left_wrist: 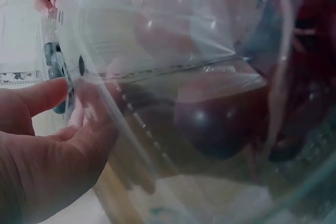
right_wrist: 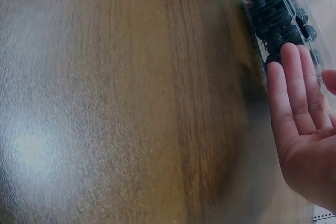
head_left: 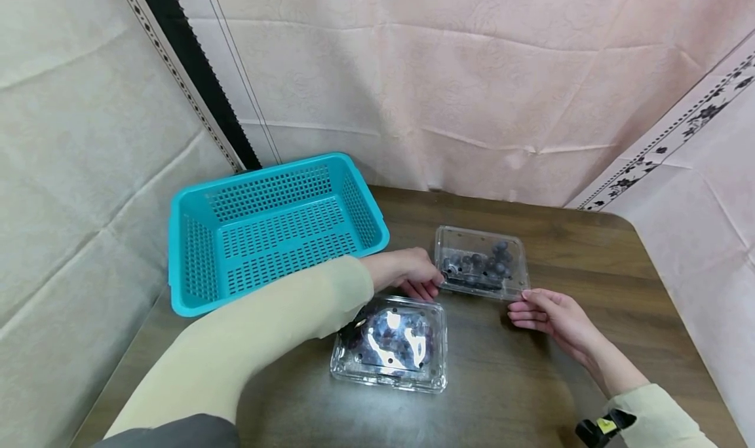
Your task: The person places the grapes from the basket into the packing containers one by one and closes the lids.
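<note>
Both hands hold a clear plastic box (head_left: 482, 264) of dark round fruit that look like grapes (right_wrist: 273, 22), at the back of the table. My left hand (head_left: 415, 272) pinches its left front corner between thumb and fingers. At the right front corner, my right hand (head_left: 545, 317) pinches the edge, its other fingers stretched out underneath. Whether the box touches the table cannot be told. A second clear box (head_left: 392, 350) of dark reddish fruit lies nearer, partly under my left forearm. Its plastic wall and a fruit (left_wrist: 215, 124) fill much of the left wrist view.
An open turquoise basket (head_left: 277, 238) with perforated walls stands at the left, beside my left forearm. The brown wooden table (head_left: 472, 395) has its right edge beyond my right hand. Pale cloth (head_left: 472, 94) hangs behind and on both sides.
</note>
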`<state>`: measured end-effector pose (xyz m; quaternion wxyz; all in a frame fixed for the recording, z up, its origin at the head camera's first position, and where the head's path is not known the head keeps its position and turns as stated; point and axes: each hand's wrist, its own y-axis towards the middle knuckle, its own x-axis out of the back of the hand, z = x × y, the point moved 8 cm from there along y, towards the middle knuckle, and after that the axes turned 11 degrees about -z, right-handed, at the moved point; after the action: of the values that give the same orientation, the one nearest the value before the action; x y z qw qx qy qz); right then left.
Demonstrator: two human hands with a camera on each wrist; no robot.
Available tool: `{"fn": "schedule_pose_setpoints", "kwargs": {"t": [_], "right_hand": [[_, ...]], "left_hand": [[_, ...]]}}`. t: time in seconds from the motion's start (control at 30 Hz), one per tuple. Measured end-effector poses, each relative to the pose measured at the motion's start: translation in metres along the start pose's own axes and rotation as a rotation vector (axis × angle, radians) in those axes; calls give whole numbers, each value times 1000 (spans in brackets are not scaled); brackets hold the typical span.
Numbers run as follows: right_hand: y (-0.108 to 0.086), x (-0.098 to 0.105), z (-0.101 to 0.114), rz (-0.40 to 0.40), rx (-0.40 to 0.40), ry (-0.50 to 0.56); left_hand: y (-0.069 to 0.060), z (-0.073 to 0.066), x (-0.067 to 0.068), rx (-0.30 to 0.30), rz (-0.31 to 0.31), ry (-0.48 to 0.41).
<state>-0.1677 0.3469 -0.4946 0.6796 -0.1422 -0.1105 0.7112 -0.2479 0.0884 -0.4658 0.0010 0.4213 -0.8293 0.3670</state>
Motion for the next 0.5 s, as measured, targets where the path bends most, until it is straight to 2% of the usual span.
{"fn": "schedule_pose_setpoints", "kwargs": {"t": [0.2, 0.3, 0.43, 0.5], "right_hand": [[-2, 7, 4, 0, -16, -76], [-4, 10, 7, 20, 4, -160], [-7, 16, 14, 47, 60, -285], [-9, 19, 18, 41, 72, -340]], "left_hand": [[-6, -11, 6, -95, -100, 209], [-11, -20, 11, -174, -143, 365], [-21, -34, 17, -314, -168, 568], [-28, -41, 19, -383, -172, 633]]}}
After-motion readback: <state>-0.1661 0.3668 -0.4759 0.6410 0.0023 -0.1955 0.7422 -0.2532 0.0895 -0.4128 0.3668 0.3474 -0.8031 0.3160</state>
